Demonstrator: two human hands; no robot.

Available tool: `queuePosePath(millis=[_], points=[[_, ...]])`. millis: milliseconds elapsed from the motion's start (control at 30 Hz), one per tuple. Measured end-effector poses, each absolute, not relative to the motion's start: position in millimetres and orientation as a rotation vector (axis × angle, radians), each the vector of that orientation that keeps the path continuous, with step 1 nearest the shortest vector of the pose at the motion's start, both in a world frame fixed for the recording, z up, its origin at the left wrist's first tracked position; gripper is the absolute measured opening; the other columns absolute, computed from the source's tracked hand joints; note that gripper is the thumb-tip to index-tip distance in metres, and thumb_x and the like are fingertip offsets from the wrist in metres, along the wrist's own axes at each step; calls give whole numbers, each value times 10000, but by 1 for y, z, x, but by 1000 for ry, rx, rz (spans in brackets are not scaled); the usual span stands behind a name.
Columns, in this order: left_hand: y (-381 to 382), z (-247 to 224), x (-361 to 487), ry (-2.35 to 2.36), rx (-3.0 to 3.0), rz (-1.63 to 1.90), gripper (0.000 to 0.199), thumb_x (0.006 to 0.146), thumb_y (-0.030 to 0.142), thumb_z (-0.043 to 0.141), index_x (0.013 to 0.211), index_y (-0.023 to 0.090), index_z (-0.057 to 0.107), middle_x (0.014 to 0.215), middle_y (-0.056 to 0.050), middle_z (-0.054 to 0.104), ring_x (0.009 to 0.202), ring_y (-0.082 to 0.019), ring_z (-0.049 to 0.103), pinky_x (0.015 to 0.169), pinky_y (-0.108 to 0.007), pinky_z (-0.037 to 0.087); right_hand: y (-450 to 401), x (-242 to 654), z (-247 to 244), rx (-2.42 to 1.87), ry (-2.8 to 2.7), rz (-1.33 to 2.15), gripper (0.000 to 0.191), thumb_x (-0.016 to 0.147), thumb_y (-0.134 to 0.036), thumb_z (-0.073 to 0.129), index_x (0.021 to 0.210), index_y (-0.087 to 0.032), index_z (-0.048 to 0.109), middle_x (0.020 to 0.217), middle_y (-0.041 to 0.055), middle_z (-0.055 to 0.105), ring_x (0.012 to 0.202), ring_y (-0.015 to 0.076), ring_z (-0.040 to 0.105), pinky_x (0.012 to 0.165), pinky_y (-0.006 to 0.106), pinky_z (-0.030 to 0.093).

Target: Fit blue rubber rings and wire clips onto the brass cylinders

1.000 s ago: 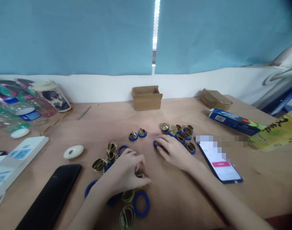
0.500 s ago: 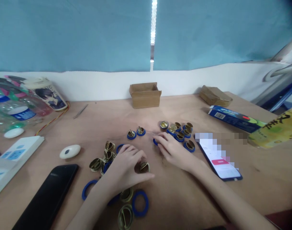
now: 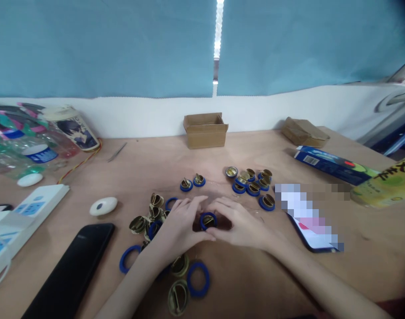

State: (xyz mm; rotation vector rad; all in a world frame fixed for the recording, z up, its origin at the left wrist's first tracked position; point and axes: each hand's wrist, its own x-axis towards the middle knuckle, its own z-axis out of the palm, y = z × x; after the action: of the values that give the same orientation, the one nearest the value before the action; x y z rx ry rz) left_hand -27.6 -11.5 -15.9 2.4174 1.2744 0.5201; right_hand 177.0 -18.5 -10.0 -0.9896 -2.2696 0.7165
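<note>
Between my hands, in the middle of the table, is a blue ring (image 3: 202,224) seated around a brass-coloured round piece (image 3: 208,220) with a bar across it. My left hand (image 3: 182,223) curls around its left side, thumb and fingertips against it. From the right, my right hand (image 3: 244,223) grips the same ring with its thumb near the front edge. Left of my left hand lie several brass round pieces (image 3: 138,224) and loose blue rings (image 3: 129,258). Nearer me are another loose blue ring (image 3: 198,278) and a brass piece (image 3: 177,297). Brass pieces in blue rings (image 3: 266,202) sit beyond my right hand.
A small open cardboard box (image 3: 206,135) stands by the wall. To the right are a lit phone (image 3: 317,232) and a blue carton (image 3: 331,164). On the left lie a dark phone (image 3: 72,266), a white oval object (image 3: 103,206), a power strip (image 3: 32,217) and plastic bottles (image 3: 32,146).
My right hand has moved left and nearer me, bringing a blue ring to the brass piece by my left hand. The ring now surrounds that piece. The view has shifted slightly.
</note>
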Motion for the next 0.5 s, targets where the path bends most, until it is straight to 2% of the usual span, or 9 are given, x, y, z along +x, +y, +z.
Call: queuePosePath(millis=[167, 300, 400, 500], points=[[-13, -9, -33, 1189, 2435, 503, 544, 661, 389, 861, 1079, 214, 561, 1089, -62, 691, 1004, -299, 603, 887, -434, 409, -18, 178, -8, -1039, -2378, 603, 358, 842, -267, 713, 1183, -202, 628, 1140, 77, 689, 1087, 246, 611, 936, 390, 502], [-14, -8, -33, 1192, 2421, 496, 458, 712, 303, 824, 1077, 208, 563, 1099, -59, 686, 1015, -288, 592, 904, -428, 402, -18, 179, -3, -1035, -2413, 621, 384, 831, -263, 742, 1191, -198, 624, 1135, 72, 695, 1076, 241, 612, 932, 380, 496], [-15, -9, -33, 1200, 2396, 506, 500, 744, 258, 787, 1175, 217, 539, 1066, -44, 683, 1006, -275, 594, 906, -417, 403, -19, 179, 0, -1043, -2402, 661, 351, 824, -223, 748, 1151, -215, 624, 1132, 53, 694, 1066, 229, 614, 936, 371, 485], [-15, -7, -34, 1192, 2377, 488, 602, 712, 320, 819, 1224, 223, 517, 1028, -33, 684, 991, -277, 599, 902, -420, 399, -21, 179, 1, -1094, -2375, 654, 241, 808, -232, 762, 1002, -203, 624, 1022, 45, 690, 976, 222, 624, 848, 345, 493]])
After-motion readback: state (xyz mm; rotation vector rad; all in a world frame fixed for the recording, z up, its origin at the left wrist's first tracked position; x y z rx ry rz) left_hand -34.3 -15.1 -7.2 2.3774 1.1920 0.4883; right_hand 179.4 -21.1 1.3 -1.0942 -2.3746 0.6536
